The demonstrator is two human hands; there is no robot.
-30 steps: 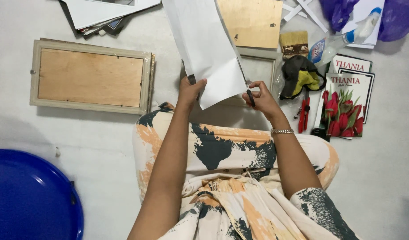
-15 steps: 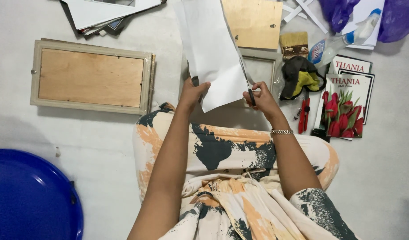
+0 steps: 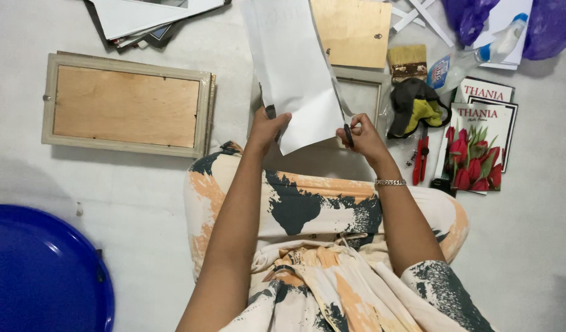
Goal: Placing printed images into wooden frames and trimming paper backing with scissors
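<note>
Blue plastic, the curved edge of a round tub or lid (image 3: pixel 37 270), fills the lower left corner of the pale floor (image 3: pixel 141 190). Above it a wooden picture frame (image 3: pixel 128 106) lies face down, its plywood backing showing, with a stack of papers and prints (image 3: pixel 154 15) beyond its top edge. At centre the left hand (image 3: pixel 265 128) pinches the lower left edge of a white paper sheet (image 3: pixel 295 74), thumb on top, holding it up off the floor and tilted. The right hand (image 3: pixel 361 136) is closed around dark-handled scissors (image 3: pixel 348 134) at the sheet's lower right edge; the blades are hard to make out. Behind the sheet lie a smaller frame (image 3: pixel 364 98) and a loose plywood board (image 3: pixel 352 31). Further right sit a paintbrush (image 3: pixel 407 61), a dark and yellow cloth (image 3: pixel 418 109), red-handled pliers (image 3: pixel 421 157), a clear plastic bottle (image 3: pixel 473 55) and cards printed with red tulips (image 3: pixel 476 147).
</note>
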